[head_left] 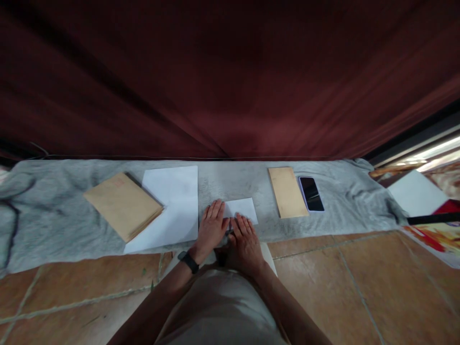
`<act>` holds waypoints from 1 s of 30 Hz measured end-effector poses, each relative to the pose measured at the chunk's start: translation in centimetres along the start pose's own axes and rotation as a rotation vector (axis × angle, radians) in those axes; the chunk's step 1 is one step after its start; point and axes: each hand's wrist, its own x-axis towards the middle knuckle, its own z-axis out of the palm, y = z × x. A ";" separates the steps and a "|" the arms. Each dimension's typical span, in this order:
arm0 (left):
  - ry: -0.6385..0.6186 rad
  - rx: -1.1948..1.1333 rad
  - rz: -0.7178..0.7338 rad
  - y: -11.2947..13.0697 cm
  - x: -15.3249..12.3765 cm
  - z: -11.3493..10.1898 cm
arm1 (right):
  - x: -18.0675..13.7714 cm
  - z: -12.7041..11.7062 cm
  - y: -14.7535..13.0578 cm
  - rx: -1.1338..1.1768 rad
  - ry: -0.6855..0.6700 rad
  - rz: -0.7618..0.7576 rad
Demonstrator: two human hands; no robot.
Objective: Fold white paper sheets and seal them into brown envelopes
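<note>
A small folded sheet of white paper [243, 207] lies on the grey cloth in front of me. My left hand [212, 224] rests flat over its left end, fingers stretched out. Along the near edge, my right hand [246, 242] lies with its fingers extended on the paper. The palms cover part of the sheet. To the left are larger white sheets [176, 206], with a stack of brown envelopes [120, 203] lying partly on them. A single brown envelope [288, 191] is off to the right of my hands.
A phone [311, 194] lies right of the single envelope. The grey cloth [345, 201] covers a long narrow surface with a dark red curtain [230, 96] behind it. At the far right are a white sheet [417, 194] and a colourful printed bag [436, 239]. The floor is tiled.
</note>
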 end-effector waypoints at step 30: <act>-0.202 -1.539 -0.591 1.1 3.8 -9.4 | 1.7 -3.5 1.0 0.445 0.108 0.138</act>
